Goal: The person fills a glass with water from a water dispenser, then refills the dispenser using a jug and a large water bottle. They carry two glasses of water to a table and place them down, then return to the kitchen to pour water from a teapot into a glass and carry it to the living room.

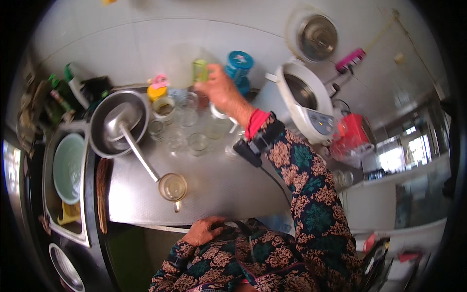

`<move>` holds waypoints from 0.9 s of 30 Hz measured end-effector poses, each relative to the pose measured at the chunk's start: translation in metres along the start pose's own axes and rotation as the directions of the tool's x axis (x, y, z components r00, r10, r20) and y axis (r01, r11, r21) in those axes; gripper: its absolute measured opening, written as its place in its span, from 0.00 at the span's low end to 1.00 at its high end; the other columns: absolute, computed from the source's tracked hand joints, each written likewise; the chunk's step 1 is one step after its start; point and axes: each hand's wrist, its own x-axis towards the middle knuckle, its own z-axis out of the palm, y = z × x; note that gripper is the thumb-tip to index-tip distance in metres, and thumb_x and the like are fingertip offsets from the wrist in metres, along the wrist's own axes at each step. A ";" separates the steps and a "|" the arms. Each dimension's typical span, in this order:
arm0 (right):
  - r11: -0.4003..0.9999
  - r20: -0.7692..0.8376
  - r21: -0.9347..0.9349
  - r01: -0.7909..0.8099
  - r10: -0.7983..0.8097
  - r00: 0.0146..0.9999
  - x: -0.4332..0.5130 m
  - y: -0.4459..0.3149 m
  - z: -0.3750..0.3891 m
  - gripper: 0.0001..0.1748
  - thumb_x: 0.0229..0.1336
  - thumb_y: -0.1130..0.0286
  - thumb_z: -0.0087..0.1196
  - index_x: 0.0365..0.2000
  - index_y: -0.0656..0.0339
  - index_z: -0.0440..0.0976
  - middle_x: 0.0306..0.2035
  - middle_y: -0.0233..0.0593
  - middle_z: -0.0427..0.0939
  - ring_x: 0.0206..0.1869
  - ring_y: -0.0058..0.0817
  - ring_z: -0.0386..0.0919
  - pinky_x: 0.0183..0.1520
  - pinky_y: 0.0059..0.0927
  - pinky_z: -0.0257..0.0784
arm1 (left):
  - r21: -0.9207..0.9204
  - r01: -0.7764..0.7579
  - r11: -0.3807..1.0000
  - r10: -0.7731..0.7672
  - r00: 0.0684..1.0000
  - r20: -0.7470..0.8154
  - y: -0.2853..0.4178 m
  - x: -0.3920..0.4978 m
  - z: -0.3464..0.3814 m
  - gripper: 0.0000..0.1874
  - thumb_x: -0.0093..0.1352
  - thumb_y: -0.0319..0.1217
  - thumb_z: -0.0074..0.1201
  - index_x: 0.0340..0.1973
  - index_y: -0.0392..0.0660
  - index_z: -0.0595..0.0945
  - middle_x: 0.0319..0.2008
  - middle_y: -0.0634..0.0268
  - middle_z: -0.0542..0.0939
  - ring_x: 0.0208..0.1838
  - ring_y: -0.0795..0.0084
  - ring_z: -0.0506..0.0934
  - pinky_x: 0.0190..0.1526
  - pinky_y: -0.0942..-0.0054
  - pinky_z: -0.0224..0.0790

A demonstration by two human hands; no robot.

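Note:
My right hand (220,87) reaches to the back of the metal counter (226,186), its fingers around the side of a green-tinted container (200,70) near the tiled wall. A blue lidded canister (239,67) stands just right of that hand. Below it are several clear glasses (198,143) and a white cup or jar (164,108) with something dark inside. My left hand (205,230) rests at the counter's front edge against my clothing, with nothing visible in it. A clear glass mug (172,187) stands on the counter ahead of the left hand, close to the ladle's handle end.
A steel bowl (95,140) with a large metal ladle (123,122) is at the left. Beyond it, a sink (87,215) holds a pale green basin (68,168). An open white electric appliance (325,104) stands at the right, near a red plastic bag (350,137).

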 end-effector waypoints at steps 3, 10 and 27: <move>0.962 0.331 0.274 -0.006 -0.089 0.939 -0.072 -0.034 -0.042 0.28 0.63 0.67 0.60 0.59 0.66 0.65 0.49 0.42 0.75 0.51 0.25 0.75 0.53 0.26 0.73 | 0.039 -0.029 0.999 0.026 0.997 0.072 0.008 0.007 0.002 0.22 0.68 0.36 0.58 0.57 0.47 0.79 0.53 0.53 0.81 0.57 0.51 0.78 0.59 0.61 0.70; 0.966 0.785 0.172 0.193 -0.253 0.565 -0.214 -0.111 -0.231 0.24 0.61 0.62 0.62 0.53 0.67 0.74 0.51 0.44 0.80 0.48 0.30 0.80 0.51 0.31 0.77 | 0.055 -0.064 0.996 0.053 0.981 0.184 0.041 0.033 0.024 0.22 0.68 0.34 0.59 0.57 0.45 0.78 0.51 0.53 0.82 0.56 0.55 0.79 0.58 0.63 0.71; 0.931 -0.354 0.353 0.089 0.044 0.934 -0.012 0.075 -0.433 0.27 0.69 0.49 0.50 0.58 0.58 0.69 0.51 0.35 0.77 0.51 0.25 0.75 0.54 0.36 0.72 | -0.020 -0.129 0.991 0.124 0.977 -0.171 0.184 0.063 0.045 0.18 0.69 0.30 0.59 0.55 0.46 0.80 0.53 0.63 0.82 0.52 0.70 0.78 0.49 0.70 0.70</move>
